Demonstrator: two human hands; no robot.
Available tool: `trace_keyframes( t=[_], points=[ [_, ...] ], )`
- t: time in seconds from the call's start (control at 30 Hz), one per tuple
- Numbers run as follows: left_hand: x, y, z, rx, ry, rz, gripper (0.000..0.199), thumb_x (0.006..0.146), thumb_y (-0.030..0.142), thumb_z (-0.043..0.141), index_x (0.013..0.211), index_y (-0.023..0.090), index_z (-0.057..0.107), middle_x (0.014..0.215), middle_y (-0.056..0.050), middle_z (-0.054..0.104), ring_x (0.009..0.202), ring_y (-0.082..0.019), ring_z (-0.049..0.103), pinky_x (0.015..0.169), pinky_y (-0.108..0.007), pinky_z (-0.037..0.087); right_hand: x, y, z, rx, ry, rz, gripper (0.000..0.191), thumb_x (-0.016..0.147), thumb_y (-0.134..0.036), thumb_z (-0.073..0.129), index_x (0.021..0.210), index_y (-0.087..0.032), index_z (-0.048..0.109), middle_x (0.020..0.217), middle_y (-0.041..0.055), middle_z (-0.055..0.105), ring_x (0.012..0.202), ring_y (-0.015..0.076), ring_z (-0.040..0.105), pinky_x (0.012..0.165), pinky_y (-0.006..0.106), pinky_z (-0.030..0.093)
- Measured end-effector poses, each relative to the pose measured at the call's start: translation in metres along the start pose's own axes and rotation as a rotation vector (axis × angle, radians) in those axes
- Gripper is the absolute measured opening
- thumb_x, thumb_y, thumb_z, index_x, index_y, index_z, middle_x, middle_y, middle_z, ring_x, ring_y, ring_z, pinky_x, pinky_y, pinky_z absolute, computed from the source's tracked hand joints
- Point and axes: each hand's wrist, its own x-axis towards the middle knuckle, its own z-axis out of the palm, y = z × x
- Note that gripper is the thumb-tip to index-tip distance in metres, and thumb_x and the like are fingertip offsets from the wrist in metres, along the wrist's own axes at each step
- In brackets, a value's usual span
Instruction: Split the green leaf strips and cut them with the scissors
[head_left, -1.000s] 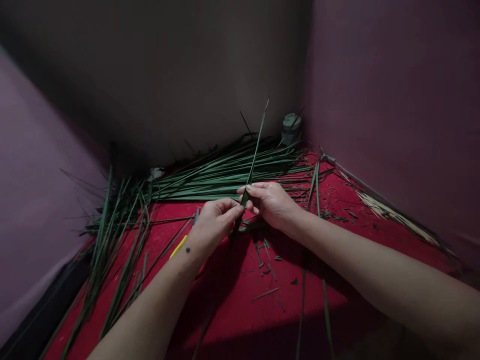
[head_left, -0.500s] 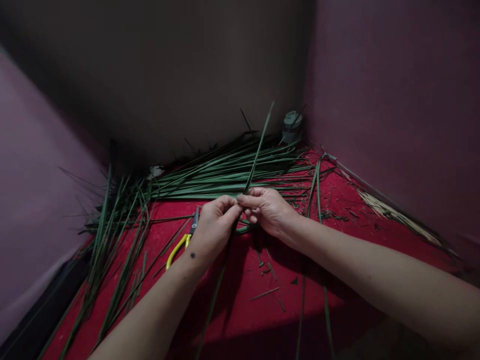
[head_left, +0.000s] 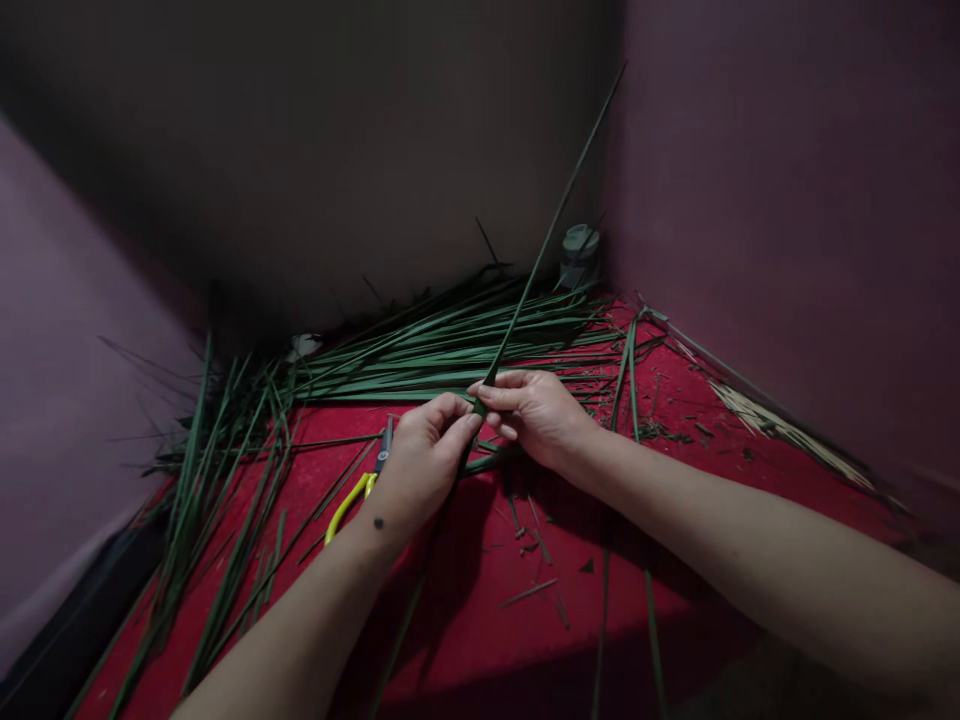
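My left hand [head_left: 431, 455] pinches a long green leaf strip [head_left: 531, 280] near the middle of the view. Right beside it, my right hand [head_left: 529, 410] grips the same strip between thumb and fingers. The strip slants up and right from the hands, its thin tip against the dark wall. Scissors with yellow handles [head_left: 349, 503] lie partly hidden behind my left wrist. A green strip piece [head_left: 491, 461] shows just below the hands. Whatever lies inside the curled fingers is hidden.
Long green leaves [head_left: 420, 350] are heaped along the back of the red surface [head_left: 480, 650], with more at the left [head_left: 191, 500]. A lidded container [head_left: 579, 255] stands in the back corner. Pale thin sticks [head_left: 780, 425] lie at the right; scraps are scattered about.
A longer strip now rises from the hands, reaching higher and farther right. My fingers still meet at nearly the same spot. The surroundings have shifted slightly left in view.
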Motion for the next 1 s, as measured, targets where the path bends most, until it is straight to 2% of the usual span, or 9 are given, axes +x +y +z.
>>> trace_keyframes(
  t=[0.1,0.23,0.33,0.43,0.63,0.83,1.0],
  points=[
    [-0.004,0.004,0.001,0.155,0.033,0.036,0.017,0.082,0.028,0.050,0.074,0.015,0.057,0.067,0.000,0.055,0.064,-0.013,0.047,0.062,-0.026,0.036,0.001,-0.001,0.000,-0.004,0.032,-0.022,0.013,0.058,-0.015,0.070,0.061,-0.010,0.059,0.057,0.0007,0.058,0.040,0.0043,0.045,0.033,0.018,0.024],
    [-0.007,0.007,0.003,0.248,0.030,0.022,0.017,0.083,0.029,0.049,0.074,0.017,0.057,0.065,0.001,0.055,0.061,-0.013,0.046,0.059,-0.025,0.035,0.004,-0.005,-0.003,-0.023,0.046,-0.026,0.006,0.066,-0.014,0.062,0.068,-0.009,0.064,0.046,-0.0031,0.049,0.037,0.0034,0.039,0.033,0.016,0.021],
    [-0.007,0.006,0.004,0.228,0.001,0.000,0.017,0.081,0.030,0.050,0.071,0.017,0.055,0.062,0.002,0.051,0.059,-0.013,0.044,0.058,-0.025,0.033,0.007,-0.011,-0.007,0.029,0.078,-0.042,0.003,0.068,-0.011,0.060,0.068,-0.010,0.063,0.052,-0.0035,0.049,0.038,0.0021,0.037,0.033,0.016,0.018],
    [-0.006,0.005,0.002,0.152,-0.012,-0.008,0.018,0.080,0.031,0.052,0.068,0.018,0.052,0.062,0.002,0.049,0.060,-0.012,0.042,0.058,-0.024,0.034,0.009,-0.016,-0.008,0.075,0.095,0.006,0.004,0.070,-0.010,0.059,0.067,-0.010,0.062,0.055,-0.0035,0.049,0.039,0.0019,0.039,0.033,0.016,0.018],
    [-0.006,0.000,0.000,0.176,-0.045,-0.029,0.019,0.082,0.032,0.050,0.070,0.018,0.053,0.063,0.002,0.051,0.060,-0.013,0.044,0.058,-0.025,0.034,0.008,-0.017,-0.006,0.125,0.107,0.064,0.014,0.071,-0.019,0.064,0.061,-0.012,0.057,0.050,-0.0045,0.047,0.036,0.0023,0.034,0.033,0.017,0.018],
    [-0.007,-0.003,0.001,0.287,-0.054,0.031,0.018,0.083,0.031,0.048,0.071,0.018,0.054,0.064,0.001,0.053,0.060,-0.013,0.046,0.059,-0.025,0.035,0.013,-0.015,-0.012,0.008,0.159,-0.027,0.014,0.075,-0.018,0.060,0.064,-0.011,0.061,0.045,-0.0050,0.043,0.035,0.0024,0.033,0.033,0.017,0.017],
    [-0.003,0.001,-0.004,0.168,-0.089,-0.038,0.017,0.077,0.030,0.054,0.067,0.017,0.054,0.061,0.002,0.050,0.058,-0.011,0.043,0.054,-0.023,0.034,0.015,-0.025,-0.016,-0.027,0.212,-0.065,0.013,0.075,-0.011,0.058,0.062,-0.012,0.058,0.046,-0.0054,0.044,0.036,0.0019,0.034,0.032,0.016,0.018]
  ],
)
